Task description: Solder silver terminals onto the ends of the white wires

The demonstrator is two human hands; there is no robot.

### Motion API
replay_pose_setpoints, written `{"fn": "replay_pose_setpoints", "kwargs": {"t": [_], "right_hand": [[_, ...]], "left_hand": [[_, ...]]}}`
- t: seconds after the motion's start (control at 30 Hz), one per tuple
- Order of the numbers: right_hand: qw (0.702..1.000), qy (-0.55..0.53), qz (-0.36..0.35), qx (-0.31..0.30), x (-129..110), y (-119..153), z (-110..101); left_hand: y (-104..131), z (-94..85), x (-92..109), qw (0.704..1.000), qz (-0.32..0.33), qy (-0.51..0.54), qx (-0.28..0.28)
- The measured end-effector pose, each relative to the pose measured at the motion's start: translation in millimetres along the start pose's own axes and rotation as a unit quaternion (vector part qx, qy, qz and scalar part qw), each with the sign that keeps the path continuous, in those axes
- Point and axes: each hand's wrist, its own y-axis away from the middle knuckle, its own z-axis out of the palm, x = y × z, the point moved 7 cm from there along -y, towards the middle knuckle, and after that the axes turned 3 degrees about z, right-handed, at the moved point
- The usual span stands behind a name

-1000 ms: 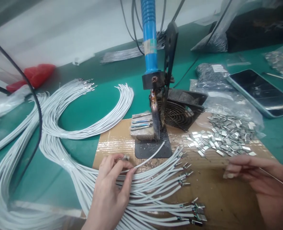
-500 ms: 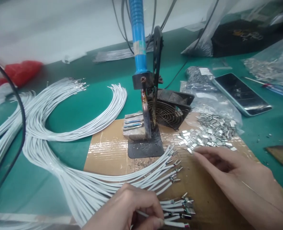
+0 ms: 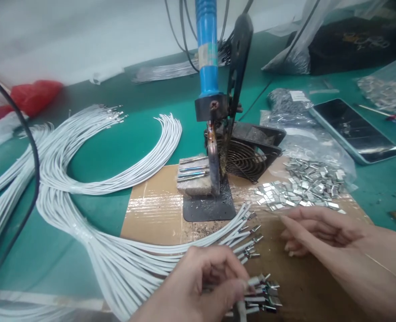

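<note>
Left hand (image 3: 201, 286) pinching white wires (image 3: 124, 264), terminals (image 3: 298, 190)

Small electronics assembly workshop, hand-soldering station. Green-matted table (image 3: 144, 134) with a blue-handled soldering iron (image 3: 207, 53) clamped upright in a black stand (image 3: 209, 208), tip crusted and burnt. Grimy fume fan (image 3: 248, 154) right behind it. Cardboard work pad (image 3: 154, 212) taped down, flecked with solder bits. Bundles of cut white wires (image 3: 117, 174), some ends already fitted with metal terminals (image 3: 263, 290). Loose heap of metal terminal clips (image 3: 301, 188) spilling from a plastic bag (image 3: 318, 143); more bagged parts along the back. Phone (image 3: 355, 129) lying off to the side.
</note>
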Motion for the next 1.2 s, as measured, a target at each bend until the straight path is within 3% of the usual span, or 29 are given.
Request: {"fn": "replay_pose_setpoints", "kwargs": {"t": [0.1, 0.2, 0.43, 0.63, 0.83, 0.97, 1.1, 1.13, 1.2], "right_hand": [[0.996, -0.078, 0.047, -0.001, 9.3, 14.1, 1.2], [0.988, -0.14, 0.068, -0.007, 5.9, 23.0, 9.5], [0.967, -0.162, -0.014, -0.195, -22.1, 33.1, 50.2], [0.945, -0.202, 0.014, -0.258, -27.6, 44.5, 62.0], [0.956, -0.178, 0.012, -0.232, -30.0, 45.0, 58.4], [0.971, -0.189, -0.015, -0.143, -34.5, 47.4, 51.3], [0.971, -0.236, 0.016, -0.047, -14.8, 43.9, 40.2], [0.967, -0.247, 0.038, -0.044, -7.0, 42.3, 39.0], [0.958, -0.254, 0.086, -0.1, 3.8, 41.0, 44.2]], "left_hand": [[-10.3, -1.1, 6.0, 0.989, 0.039, 0.14, 0.039], [-15.1, -4.4, 8.8, 0.978, 0.047, 0.192, 0.062], [-11.1, -7.0, 13.1, 0.98, 0.023, 0.182, 0.078], [-9.8, -5.7, 15.0, 0.979, 0.039, 0.186, 0.076], [-10.8, -1.1, 15.7, 0.983, 0.055, 0.149, 0.092], [-10.2, 2.0, 14.7, 0.984, 0.061, 0.136, 0.095], [-7.7, 2.7, 12.5, 0.985, 0.044, 0.14, 0.088], [-7.0, 1.8, 12.8, 0.985, 0.044, 0.137, 0.097], [-5.7, -0.1, 14.4, 0.983, 0.046, 0.123, 0.125]]}}
